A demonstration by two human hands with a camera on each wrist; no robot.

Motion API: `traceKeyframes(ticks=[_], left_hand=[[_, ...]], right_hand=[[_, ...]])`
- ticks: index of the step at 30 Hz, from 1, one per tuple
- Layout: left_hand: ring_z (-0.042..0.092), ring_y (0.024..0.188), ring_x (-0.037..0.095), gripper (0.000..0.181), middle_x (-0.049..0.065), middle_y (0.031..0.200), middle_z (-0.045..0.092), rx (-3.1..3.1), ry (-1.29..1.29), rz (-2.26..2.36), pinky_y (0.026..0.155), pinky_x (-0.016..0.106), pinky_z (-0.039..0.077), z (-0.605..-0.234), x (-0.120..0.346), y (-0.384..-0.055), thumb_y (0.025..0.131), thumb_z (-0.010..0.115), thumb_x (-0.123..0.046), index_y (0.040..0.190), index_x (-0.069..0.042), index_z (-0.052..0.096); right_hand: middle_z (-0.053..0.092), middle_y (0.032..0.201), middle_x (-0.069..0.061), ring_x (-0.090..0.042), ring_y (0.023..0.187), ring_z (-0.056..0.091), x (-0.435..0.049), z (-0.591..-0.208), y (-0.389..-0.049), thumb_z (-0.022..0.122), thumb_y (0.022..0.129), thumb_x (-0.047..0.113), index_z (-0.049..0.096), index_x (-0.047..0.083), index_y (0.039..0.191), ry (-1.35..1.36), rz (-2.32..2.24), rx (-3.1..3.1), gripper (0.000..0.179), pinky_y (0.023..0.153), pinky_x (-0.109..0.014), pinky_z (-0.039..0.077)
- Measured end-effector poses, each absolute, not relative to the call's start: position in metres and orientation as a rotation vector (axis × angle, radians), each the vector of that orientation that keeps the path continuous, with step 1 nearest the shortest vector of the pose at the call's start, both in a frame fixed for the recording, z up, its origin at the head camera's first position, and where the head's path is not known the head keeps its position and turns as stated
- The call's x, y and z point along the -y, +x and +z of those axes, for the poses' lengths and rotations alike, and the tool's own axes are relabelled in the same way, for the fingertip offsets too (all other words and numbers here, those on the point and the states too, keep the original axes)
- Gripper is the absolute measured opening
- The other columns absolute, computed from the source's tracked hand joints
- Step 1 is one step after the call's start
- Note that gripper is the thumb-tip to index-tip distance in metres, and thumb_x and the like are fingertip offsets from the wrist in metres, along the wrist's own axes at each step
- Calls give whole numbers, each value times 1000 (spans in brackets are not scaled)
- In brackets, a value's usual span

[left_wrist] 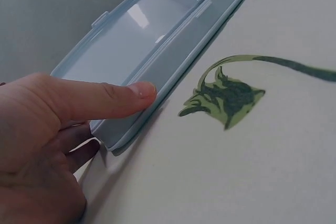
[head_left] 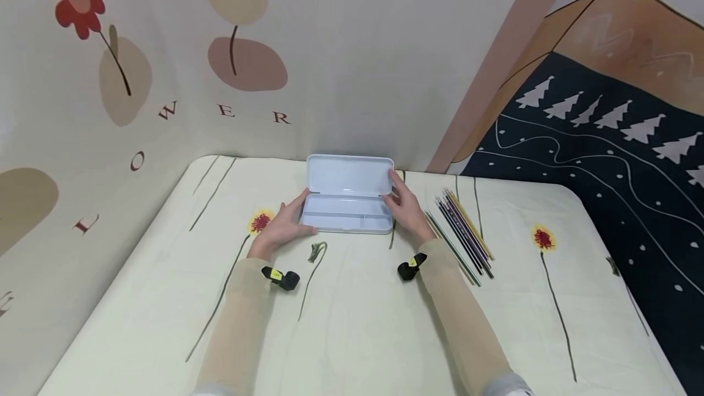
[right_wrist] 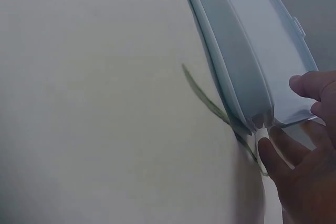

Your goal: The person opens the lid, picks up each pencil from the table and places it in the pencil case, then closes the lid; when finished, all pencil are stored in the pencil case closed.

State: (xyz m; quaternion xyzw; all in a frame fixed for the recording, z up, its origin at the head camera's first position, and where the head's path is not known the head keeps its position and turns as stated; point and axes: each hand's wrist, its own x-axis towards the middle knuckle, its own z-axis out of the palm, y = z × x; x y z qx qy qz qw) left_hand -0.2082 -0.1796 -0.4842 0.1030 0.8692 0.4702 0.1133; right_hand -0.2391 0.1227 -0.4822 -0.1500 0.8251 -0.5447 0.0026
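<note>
A pale blue pencil case (head_left: 333, 205) lies opened out near the table's far edge, its lid (head_left: 349, 175) tilted up at the back. Thin dividers split its inside into compartments, and nothing lies in them. My left hand (head_left: 282, 228) grips the left end, with the thumb (left_wrist: 118, 99) along the front wall and the other fingers around the side, partly hidden. At the opposite end my right hand (head_left: 406, 205) holds the case by the hinge corner and lid. One fingertip (right_wrist: 304, 85) overlaps the lid's inner face, while other fingers are outside the end.
Several long, thin pencils (head_left: 464, 236) lie in a loose bundle right of my right hand, beside the forearm. Under everything is a cream tablecloth (head_left: 357, 316) printed with flowers. A pale wall hanging (head_left: 363, 78) rises just behind the case, with a dark patterned cloth (head_left: 583, 133) on the right.
</note>
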Motion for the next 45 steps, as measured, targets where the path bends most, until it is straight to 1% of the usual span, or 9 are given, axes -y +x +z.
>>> traceKeyframes(ticks=[4, 6, 11, 16, 25, 32, 37, 40, 45], left_hand=[[12, 144, 32, 103, 18, 157, 18, -2573, 335, 1346, 114, 47, -13, -484, 180, -208, 74, 80, -8, 154, -2, 14], [13, 144, 32, 103, 18, 157, 19, -2581, 348, 1335, 114, 48, -12, -484, 180, -208, 74, 80, -9, 154, -2, 14], [13, 144, 32, 104, 18, 157, 19, -2587, 353, 1332, 114, 49, -12, -485, 180, -209, 74, 80, -9, 153, -1, 14], [13, 144, 31, 104, 17, 157, 19, -2585, 338, 1332, 114, 47, -13, -486, 179, -210, 75, 81, -10, 154, -3, 14], [12, 144, 31, 103, 15, 158, 17, -2594, 323, 1320, 114, 47, -12, -484, 178, -208, 75, 81, -13, 154, -4, 15], [11, 144, 33, 103, 15, 158, 17, -2601, 333, 1310, 114, 47, -11, -485, 181, -208, 75, 82, -17, 154, -5, 17], [11, 145, 32, 102, 14, 158, 18, -2588, 319, 1318, 115, 47, -10, -484, 184, -208, 76, 82, -19, 154, -6, 17], [8, 145, 32, 100, 13, 159, 16, -2563, 296, 1328, 115, 48, -9, -484, 185, -207, 77, 80, -19, 155, -8, 17], [7, 145, 32, 98, 13, 159, 16, -2544, 299, 1335, 115, 47, -10, -483, 184, -207, 80, 79, -22, 155, -8, 17]], right_hand=[[14, 160, -12, -34, 138, 32, -125, -480, -235, 51, 99, 6, 21, 8, 154, -434, -1634, -2620, 62, 110, -40, 33], [15, 159, -12, -34, 137, 32, -128, -481, -233, 52, 99, 8, 24, 9, 153, -435, -1629, -2624, 61, 110, -41, 33], [22, 156, -18, -39, 135, 35, -138, -480, -225, 54, 98, 7, 31, 7, 151, -483, -1644, -2625, 58, 108, -43, 36], [29, 154, -19, -39, 133, 38, -147, -475, -218, 55, 98, 8, 37, 6, 148, -504, -1574, -2646, 53, 106, -43, 38], [39, 147, -23, -34, 136, 35, -166, -469, -209, 57, 97, 6, 46, 1, 141, -607, -1469, -2685, 46, 107, -48, 35], [43, 142, -26, -39, 131, 40, -186, -466, -197, 57, 96, 5, 49, -4, 138, -635, -1405, -2736, 43, 106, -52, 35], [46, 140, -25, -38, 131, 41, -200, -465, -193, 57, 96, 4, 52, -4, 135, -626, -1362, -2764, 41, 104, -52, 38], [47, 141, -22, -36, 132, 41, -210, -464, -191, 57, 97, 6, 52, -2, 136, -572, -1363, -2748, 40, 104, -50, 38], [46, 142, -20, -35, 134, 37, -226, -460, -184, 56, 98, 12, 52, 2, 138, -494, -1306, -2756, 41, 107, -52, 34]])
